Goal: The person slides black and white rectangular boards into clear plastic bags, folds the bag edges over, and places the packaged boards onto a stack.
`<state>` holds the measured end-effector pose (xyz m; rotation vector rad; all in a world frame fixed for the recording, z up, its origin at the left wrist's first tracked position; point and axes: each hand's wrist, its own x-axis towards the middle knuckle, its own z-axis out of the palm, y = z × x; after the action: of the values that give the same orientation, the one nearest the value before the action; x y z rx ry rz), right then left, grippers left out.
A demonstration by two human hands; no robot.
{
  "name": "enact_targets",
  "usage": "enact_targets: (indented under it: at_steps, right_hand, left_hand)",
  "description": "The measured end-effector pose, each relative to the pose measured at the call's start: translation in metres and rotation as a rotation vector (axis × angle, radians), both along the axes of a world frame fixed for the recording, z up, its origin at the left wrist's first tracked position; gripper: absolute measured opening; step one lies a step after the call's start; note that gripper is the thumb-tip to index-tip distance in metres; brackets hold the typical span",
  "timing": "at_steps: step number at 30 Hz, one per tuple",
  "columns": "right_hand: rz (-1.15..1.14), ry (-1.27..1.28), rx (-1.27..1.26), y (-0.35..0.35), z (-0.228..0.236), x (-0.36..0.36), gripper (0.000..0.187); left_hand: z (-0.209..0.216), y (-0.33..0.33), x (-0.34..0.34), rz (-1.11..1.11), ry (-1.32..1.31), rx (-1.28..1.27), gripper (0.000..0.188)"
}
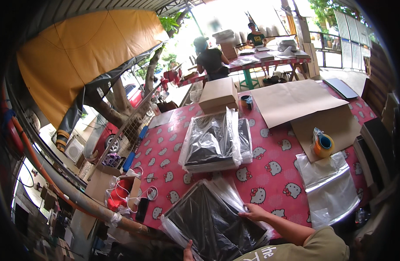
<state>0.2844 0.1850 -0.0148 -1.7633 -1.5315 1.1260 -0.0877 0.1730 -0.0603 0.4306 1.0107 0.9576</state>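
A flat black panel in a clear plastic bag [213, 224] lies tilted in front of me at the table's near edge. My right hand [254, 212] pinches the bag along its right side. At the bottom of the picture my left hand [188, 251] is partly cut off, its thumb and fingers gripping the bag's near left edge. Just beyond lies a stack of similar black panels in clear plastic [213, 145]. To the right, flat clear plastic bags [329, 187] are piled on the table.
Brown cardboard sheets [297, 100] cover the far right of the pink patterned table [269, 167], with a roll of orange tape [323, 145] on one. Cardboard boxes [218, 95] stand at the back. White cords [130, 195] lie at left. Two people work at another table [302, 60].
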Motion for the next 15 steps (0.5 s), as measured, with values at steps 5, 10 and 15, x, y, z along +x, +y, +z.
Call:
enact_targets:
  at_steps: [5,10,15]
  right_hand:
    - [-0.086,-0.01,-0.001,0.004,-0.013,-0.003,0.079]
    - [-0.027,0.053,-0.064,0.014,-0.016,0.001,0.073]
    - [-0.02,0.103,0.111,0.036,-0.019,-0.004,0.068]
  left_hand:
    - [0.009,0.008,0.014,-0.005,-0.008,-0.108,0.053]
    - [0.015,0.008,0.012,-0.048,-0.129,-0.117,0.048]
    - [0.006,-0.007,0.004,-0.051,-0.15,-0.096,0.051]
